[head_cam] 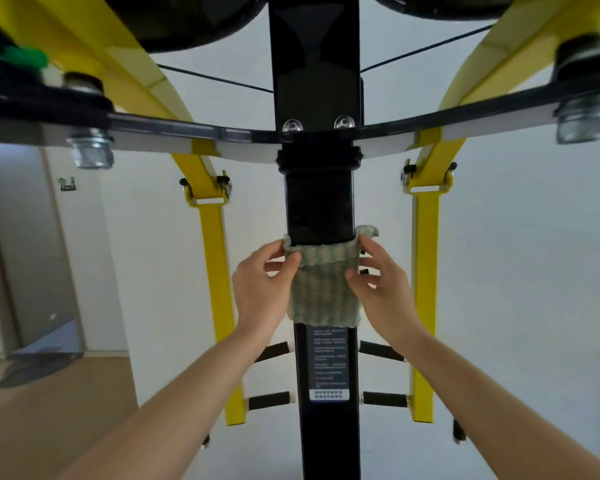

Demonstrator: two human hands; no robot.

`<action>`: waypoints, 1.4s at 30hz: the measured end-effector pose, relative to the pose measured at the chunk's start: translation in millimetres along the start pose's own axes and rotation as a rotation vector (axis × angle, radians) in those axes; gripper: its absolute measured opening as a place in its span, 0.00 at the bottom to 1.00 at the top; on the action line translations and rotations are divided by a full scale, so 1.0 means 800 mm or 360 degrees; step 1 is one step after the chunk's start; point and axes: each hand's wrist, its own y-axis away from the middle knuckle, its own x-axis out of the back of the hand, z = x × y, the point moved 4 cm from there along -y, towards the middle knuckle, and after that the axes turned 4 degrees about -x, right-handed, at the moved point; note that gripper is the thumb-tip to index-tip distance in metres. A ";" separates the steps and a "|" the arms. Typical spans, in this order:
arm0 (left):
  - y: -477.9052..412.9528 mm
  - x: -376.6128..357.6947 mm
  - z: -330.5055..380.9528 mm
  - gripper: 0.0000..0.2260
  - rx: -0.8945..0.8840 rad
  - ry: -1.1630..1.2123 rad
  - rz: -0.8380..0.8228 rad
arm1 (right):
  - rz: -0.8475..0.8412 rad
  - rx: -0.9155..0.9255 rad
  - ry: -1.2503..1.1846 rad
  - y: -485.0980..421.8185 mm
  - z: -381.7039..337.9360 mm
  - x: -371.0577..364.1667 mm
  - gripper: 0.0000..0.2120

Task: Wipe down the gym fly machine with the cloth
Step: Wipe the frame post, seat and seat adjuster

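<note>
The gym fly machine (pixel 317 98) fills the middle of the view from 12 to 6 o'clock. It has a glossy black metal post (pixel 319 209) and yellow painted steel arms (pixel 212 258) on both sides. The green and cream woven cloth (pixel 323 289) lies flat on the front of the post, at the centre of the view. Its two side edges bend around the corners of the post.

The left hand (pixel 260 289) is at 9 o'clock of the cloth and pinches the left edge between the thumb and the curled fingers. The right hand (pixel 385 289) is at 3 o'clock and pinches the right edge in the same way, with its other fingers half spread.

I see several risks from here:
- **Weak grip:** the hold is only a pinch on thin edges, so an uneven pull may let the cloth slip out on one side and fall.
- **Loose corner:** one corner stands up at 1 o'clock of the cloth, away from the post, so that strip may be left unwiped.
- **Label below:** the white printed instruction label (pixel 329 365) sits directly at 6 o'clock of the cloth, and hard rubbing downward may lift its upper edge.
- **Side bars:** short black foam-covered bars (pixel 269 400) stick out from the post lower down, at 7 and 5 o'clock, and the knuckles may strike them if the hands slide down without care.
</note>
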 end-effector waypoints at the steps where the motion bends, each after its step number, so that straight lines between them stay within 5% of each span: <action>1: -0.010 0.000 0.007 0.08 -0.0022 0.0004 0.0013 | -0.0009 0.0031 0.0028 -0.008 -0.009 0.001 0.26; 18: -0.057 -0.007 0.027 0.10 -0.0056 0.0045 0.0176 | 0.0233 0.0158 0.0129 -0.049 -0.050 0.004 0.22; 37: 0.258 -0.002 -0.185 0.08 0.0788 -0.0338 -0.0680 | 0.0008 -0.0759 0.0394 0.215 0.198 -0.020 0.11; 42: 0.307 0.005 -0.214 0.07 0.0836 -0.0580 -0.1055 | -0.0564 -0.0959 0.0630 0.266 0.241 -0.035 0.06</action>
